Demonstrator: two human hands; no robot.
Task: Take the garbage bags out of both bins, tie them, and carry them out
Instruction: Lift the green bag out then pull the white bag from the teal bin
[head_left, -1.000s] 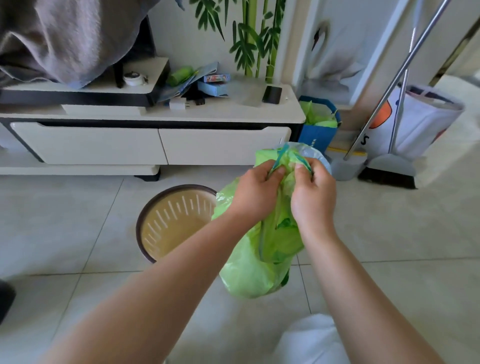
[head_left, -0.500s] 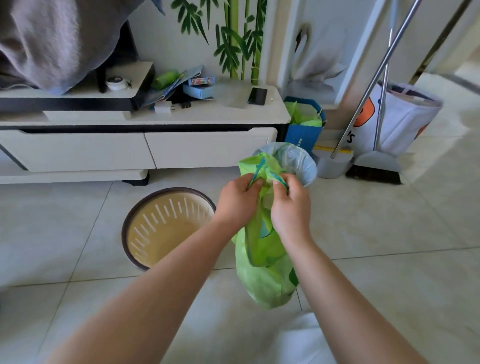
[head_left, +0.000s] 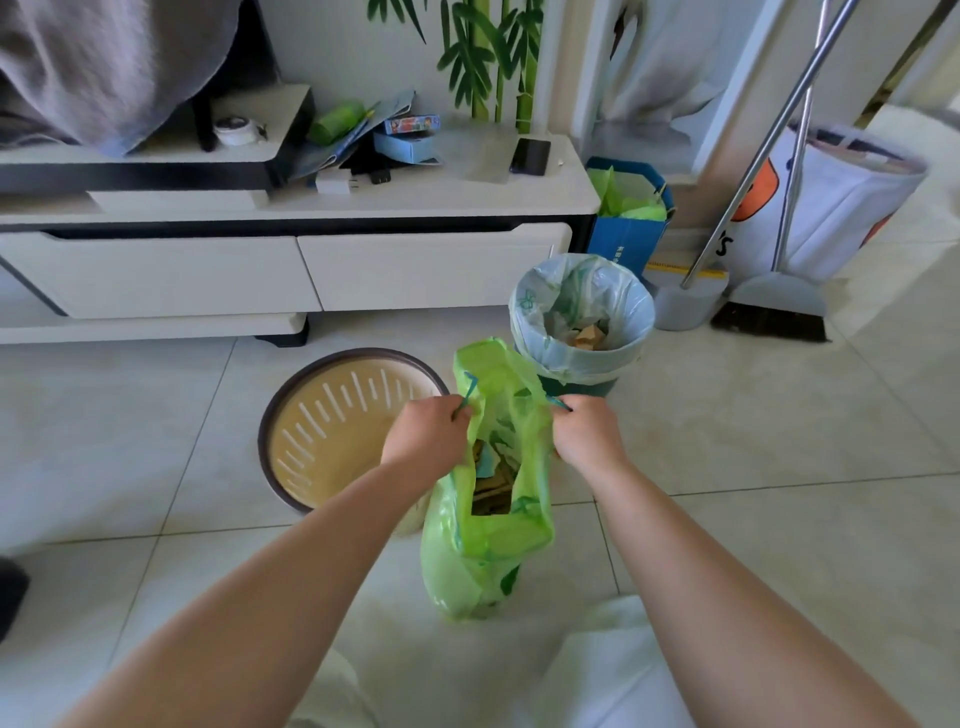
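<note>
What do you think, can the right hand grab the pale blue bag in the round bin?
Probably not yet: the right hand holds the green plastic garbage bag by its drawstring. Nothing stands between it and the pale blue plastic bag.

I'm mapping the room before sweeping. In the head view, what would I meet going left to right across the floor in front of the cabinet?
beige bin → green bag → lined bin → dustpan → broom

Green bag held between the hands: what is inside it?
Through the open mouth of the green bag, brownish card-like scraps and a pale blue piece show. Anything deeper is covered by the bag's film and folds.
</note>
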